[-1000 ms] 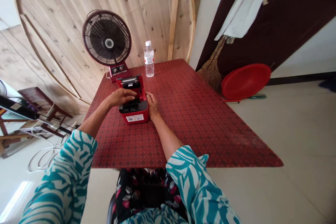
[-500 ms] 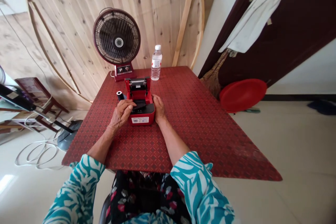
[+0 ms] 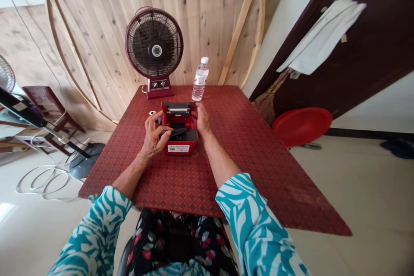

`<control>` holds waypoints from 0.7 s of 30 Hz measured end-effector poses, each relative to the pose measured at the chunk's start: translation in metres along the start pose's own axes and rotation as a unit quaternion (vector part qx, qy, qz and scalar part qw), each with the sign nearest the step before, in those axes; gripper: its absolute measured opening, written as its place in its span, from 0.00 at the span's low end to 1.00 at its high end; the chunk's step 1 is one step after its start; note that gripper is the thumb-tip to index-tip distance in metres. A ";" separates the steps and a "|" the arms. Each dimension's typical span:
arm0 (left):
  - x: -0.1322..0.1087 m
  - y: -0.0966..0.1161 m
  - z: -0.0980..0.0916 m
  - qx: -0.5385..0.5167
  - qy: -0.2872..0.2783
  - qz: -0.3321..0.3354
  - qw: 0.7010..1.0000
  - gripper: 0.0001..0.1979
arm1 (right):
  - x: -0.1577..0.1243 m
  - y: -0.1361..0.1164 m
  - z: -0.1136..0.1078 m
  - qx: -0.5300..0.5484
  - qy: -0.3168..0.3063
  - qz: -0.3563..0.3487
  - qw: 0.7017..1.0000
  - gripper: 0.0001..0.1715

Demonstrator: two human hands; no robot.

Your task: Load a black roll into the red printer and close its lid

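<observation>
A small red label printer (image 3: 181, 150) with a black inside stands on the table in front of me, its lid (image 3: 179, 110) raised. My left hand (image 3: 155, 137) is at its left side, thumb and forefinger closed on the edge of a flat black strip (image 3: 180, 131) inside; the other fingers are bent. My right hand (image 3: 202, 120) is at the raised lid's right edge, its fingers curled round the side and partly hidden behind it. A black roll with a white end (image 3: 152, 113) shows just behind my left hand, mostly covered.
A patterned red table (image 3: 258, 181) bears a dark red fan (image 3: 157, 50) and a water bottle (image 3: 200, 79) at the back. To the right are a red basin (image 3: 302, 126) and a door with a white cloth (image 3: 323, 36). Cables (image 3: 42, 185) lie coiled on the floor at left.
My right hand has moved up from the printer's side to the lid, and the lid is tilted further toward me. My left fingers have lifted and bent. The view has shifted slightly.
</observation>
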State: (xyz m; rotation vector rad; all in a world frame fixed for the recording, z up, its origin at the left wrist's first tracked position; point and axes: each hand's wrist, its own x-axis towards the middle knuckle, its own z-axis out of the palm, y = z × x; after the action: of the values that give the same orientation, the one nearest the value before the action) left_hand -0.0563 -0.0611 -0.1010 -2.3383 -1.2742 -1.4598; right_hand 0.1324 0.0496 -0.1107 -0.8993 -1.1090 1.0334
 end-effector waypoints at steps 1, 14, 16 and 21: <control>0.000 0.000 0.000 -0.003 0.006 -0.002 1.000 0.15 | -0.006 0.003 -0.003 -0.017 0.006 -0.018 1.000 0.30; -0.001 -0.005 -0.001 -0.039 -0.011 -0.057 0.998 0.28 | -0.051 0.011 -0.013 -0.129 0.014 -0.116 0.985 0.26; 0.000 -0.007 -0.001 -0.035 -0.011 -0.065 0.997 0.30 | -0.054 0.010 -0.013 -0.123 0.017 -0.114 0.986 0.28; 0.002 -0.005 -0.002 -0.041 -0.001 -0.067 0.997 0.28 | -0.057 0.007 -0.012 -0.125 0.028 -0.117 0.985 0.29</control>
State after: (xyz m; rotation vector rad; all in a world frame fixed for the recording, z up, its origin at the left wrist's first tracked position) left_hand -0.0610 -0.0577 -0.0999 -2.3460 -1.4235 -1.5768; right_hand 0.1359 -0.0036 -0.1351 -0.9634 -1.2812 0.6827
